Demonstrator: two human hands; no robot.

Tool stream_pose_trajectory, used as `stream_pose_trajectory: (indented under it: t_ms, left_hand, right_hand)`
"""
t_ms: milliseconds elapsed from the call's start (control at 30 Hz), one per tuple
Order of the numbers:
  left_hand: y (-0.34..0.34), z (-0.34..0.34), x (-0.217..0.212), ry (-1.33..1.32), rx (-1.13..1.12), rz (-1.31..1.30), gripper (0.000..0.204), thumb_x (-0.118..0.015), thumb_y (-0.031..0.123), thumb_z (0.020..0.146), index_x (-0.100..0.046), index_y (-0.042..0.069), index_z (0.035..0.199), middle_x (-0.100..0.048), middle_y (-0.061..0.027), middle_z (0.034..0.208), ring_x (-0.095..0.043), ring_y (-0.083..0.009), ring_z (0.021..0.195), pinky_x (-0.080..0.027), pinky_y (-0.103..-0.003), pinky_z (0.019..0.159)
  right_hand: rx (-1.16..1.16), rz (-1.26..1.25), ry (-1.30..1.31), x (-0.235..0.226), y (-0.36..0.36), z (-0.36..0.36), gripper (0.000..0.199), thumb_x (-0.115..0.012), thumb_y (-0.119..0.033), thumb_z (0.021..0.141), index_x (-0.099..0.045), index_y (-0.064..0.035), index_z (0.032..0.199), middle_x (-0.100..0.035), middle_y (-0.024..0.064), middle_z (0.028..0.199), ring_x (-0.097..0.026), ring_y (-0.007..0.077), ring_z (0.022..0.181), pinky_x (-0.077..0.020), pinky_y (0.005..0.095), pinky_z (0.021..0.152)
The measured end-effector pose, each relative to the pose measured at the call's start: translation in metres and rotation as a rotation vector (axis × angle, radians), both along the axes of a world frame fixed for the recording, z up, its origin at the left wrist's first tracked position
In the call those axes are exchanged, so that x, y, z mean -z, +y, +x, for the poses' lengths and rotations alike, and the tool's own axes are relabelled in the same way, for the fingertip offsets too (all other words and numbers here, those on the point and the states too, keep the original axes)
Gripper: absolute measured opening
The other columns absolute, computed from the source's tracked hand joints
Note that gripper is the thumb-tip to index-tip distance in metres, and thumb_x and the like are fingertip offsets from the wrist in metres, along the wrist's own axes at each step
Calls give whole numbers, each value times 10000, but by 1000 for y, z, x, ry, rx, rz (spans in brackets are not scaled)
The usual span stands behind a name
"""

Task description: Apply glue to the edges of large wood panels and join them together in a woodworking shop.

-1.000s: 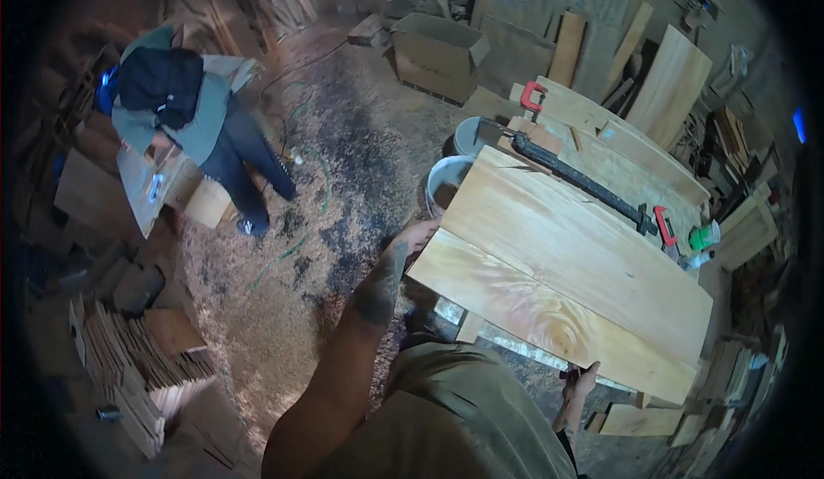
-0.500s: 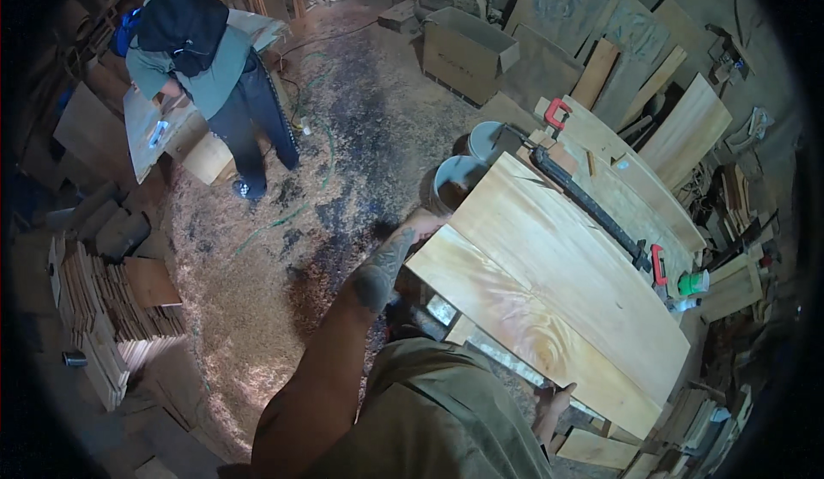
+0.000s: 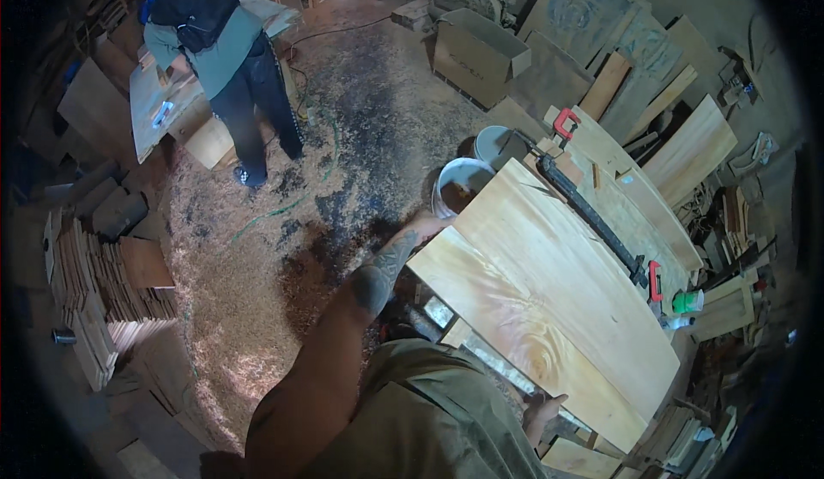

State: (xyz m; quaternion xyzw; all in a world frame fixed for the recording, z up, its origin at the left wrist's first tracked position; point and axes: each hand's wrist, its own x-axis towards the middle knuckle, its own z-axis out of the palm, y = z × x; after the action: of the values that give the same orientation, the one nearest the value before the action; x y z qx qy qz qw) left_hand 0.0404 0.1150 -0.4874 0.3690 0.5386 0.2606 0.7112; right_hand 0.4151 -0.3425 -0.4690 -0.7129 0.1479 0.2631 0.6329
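Two pale wooden boards lie side by side, long edges together, on a workbench to my right. The near wooden board [image 3: 506, 320] has a swirling grain; the far wooden board [image 3: 584, 264] is wider, and their left ends are slightly offset. My left hand [image 3: 425, 227], on a tattooed forearm, is closed at the left end where the boards meet; its fingertips are partly hidden. My right hand [image 3: 542, 410] grips the near board's front edge toward its right end, thumb at the top edge and the other fingers mostly hidden.
Behind the boards lie a long black bar clamp [image 3: 592, 221] and two red clamps [image 3: 565, 124]. A green-and-white container [image 3: 687, 301] stands at their right. Two buckets [image 3: 463, 183] sit beyond my left hand. A co-worker [image 3: 223, 58] bends over another bench. Shavings cover the floor [image 3: 240, 307].
The dark seam line between the boards near their left end looks shorter and fainter. Both hands stay at the boards. The view has shifted slightly, and the co-worker's posture has changed.
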Motion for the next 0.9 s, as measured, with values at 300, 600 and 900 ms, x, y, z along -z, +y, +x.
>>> stream_pose_trajectory:
  t_ms: [300, 600, 900]
  left_hand:
    - [-9, -4, -18, -1, 105, -68, 538, -744, 465, 909, -711, -9, 1162, -734, -128, 1126, -710, -205, 931, -561, -374, 791]
    - [-8, 30, -32, 81, 28, 190, 517, -748, 406, 917, -700, -32, 1186, -732, -147, 1138, -703, -230, 982, -549, -372, 860]
    - [34, -12, 66, 472, 558, 483, 493, -545, 415, 1022, -689, -51, 1091, -721, -174, 975, -667, -313, 883, -507, -458, 807]
  right_hand:
    - [-52, -83, -3, 27, -14, 24, 722, -278, -668, 1029, -593, -42, 1203, -624, 123, 825, -582, 290, 608, -459, 465, 451]
    - [64, -15, -68, 17, -11, 12, 715, -275, -653, 1037, -615, -25, 1072, -606, 90, 679, -541, 227, 495, -369, 369, 404]
    - [189, -566, -610, 52, 5, -4, 546, -435, -477, 1063, -557, 54, 1105, -694, 230, 841, -704, 298, 707, -550, 412, 619]
